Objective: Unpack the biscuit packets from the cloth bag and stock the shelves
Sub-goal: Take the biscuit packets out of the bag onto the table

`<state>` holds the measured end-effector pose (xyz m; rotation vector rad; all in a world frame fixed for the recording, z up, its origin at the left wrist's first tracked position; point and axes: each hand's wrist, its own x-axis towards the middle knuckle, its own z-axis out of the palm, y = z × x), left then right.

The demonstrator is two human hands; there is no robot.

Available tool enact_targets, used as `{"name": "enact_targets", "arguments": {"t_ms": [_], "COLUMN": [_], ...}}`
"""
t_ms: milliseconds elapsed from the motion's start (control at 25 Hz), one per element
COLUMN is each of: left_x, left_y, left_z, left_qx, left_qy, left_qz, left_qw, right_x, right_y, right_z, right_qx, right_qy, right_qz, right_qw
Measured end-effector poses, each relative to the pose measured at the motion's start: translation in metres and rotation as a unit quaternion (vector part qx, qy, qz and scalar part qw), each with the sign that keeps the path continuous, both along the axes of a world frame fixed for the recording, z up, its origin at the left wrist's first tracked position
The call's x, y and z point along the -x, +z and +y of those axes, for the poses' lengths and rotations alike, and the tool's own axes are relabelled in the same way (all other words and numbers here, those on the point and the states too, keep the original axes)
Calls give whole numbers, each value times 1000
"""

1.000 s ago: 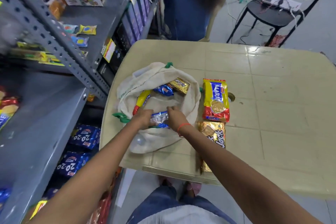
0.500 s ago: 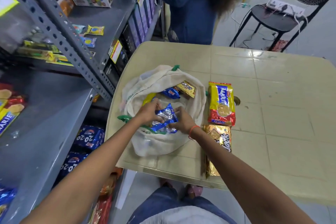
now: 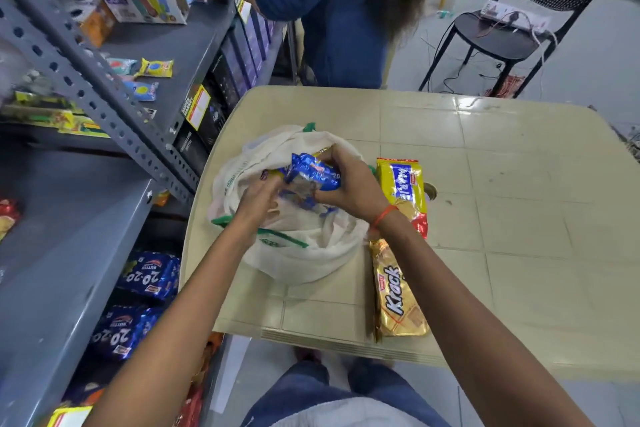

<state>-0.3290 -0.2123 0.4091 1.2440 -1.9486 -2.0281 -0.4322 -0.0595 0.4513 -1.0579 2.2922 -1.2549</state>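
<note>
while both hands hold a clump of small blue biscuit packets (image 3: 311,177) just above the open mouth of the cloth bag (image 3: 304,253), the step in hand reads as unpacking, not yet stocking. more wrappers show inside the bag beneath the clump. right hand (image 3: 349,184): fingers curled over the top and far side of the packets, thumb toward the wearer, wrist bent down. left hand (image 3: 259,199): cupped against the lower left of the clump, fingers curled under it, somewhat blurred. both forearms reach in from below and converge over the bag.

two packets lie flat on the table (image 3: 502,191) just right of the bag: marie packet (image 3: 401,184) and krack packet (image 3: 398,291). judgement: next move calls for carrying the clump left to the grey shelf (image 3: 52,253), keeping a firm grip so no loose packet slips. 20-20 packets (image 3: 149,274) sit on the tier below.
</note>
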Motion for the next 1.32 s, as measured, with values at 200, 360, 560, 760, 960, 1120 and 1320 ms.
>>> {"name": "enact_targets", "arguments": {"t_ms": [200, 360, 560, 760, 960, 1120, 1320], "left_x": [52, 95, 150, 194, 214, 213, 184], "left_y": [28, 14, -26, -61, -86, -81, -45], "left_z": [56, 108, 184, 241, 262, 263, 206], "left_qx": [-239, -307, -288, -78, 65, 88, 191], "left_qy": [-28, -62, -138, -200, -330, -358, -136], "left_qz": [58, 44, 27, -9, -65, -69, 23], "left_qw": [969, 949, 947, 977, 940, 927, 972], "right_x": [-2, 33, 94, 127, 148, 144, 117], "right_y": [-2, -29, -80, -105, -121, -124, -94], "right_z": [52, 111, 184, 231, 235, 228, 145], "right_qx": [-14, 78, -8, -2, -94, -161, -116], "right_qy": [21, -181, -353, -422, -367, -355, -282], "right_qz": [176, 118, -224, -229, -198, -175, -79], "right_qw": [984, 973, 908, 877, 904, 904, 949]}}
